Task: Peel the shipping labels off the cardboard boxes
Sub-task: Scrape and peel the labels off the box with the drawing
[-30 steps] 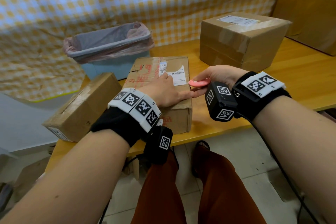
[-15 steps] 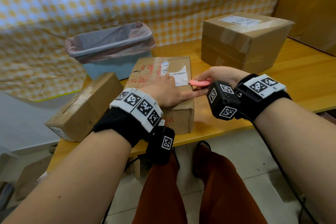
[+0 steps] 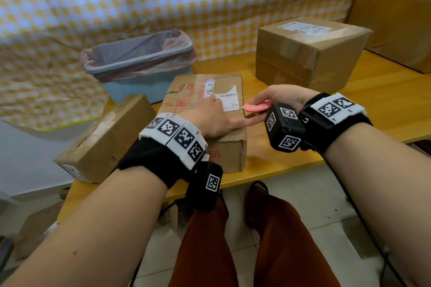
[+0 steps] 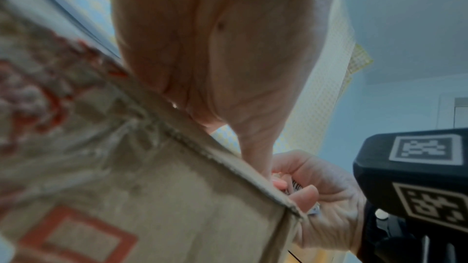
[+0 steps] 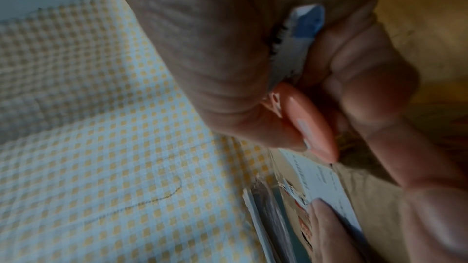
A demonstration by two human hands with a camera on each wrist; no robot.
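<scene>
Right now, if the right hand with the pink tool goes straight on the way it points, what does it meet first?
Probably the shipping label on the middle box; the pink tool in the right hand points at its near edge.

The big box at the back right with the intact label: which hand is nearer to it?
Right. The right hand is just in front of the big box; the left hand presses the middle box, farther left.

Worn middle cardboard box (image 3: 205,109): red printed Chinese characters, one reading 内, another 品.
White shipping labels (image 3: 229,100): barcodes only, print too small.
Black wrist cameras (image 3: 283,127): square coded markers.
</scene>
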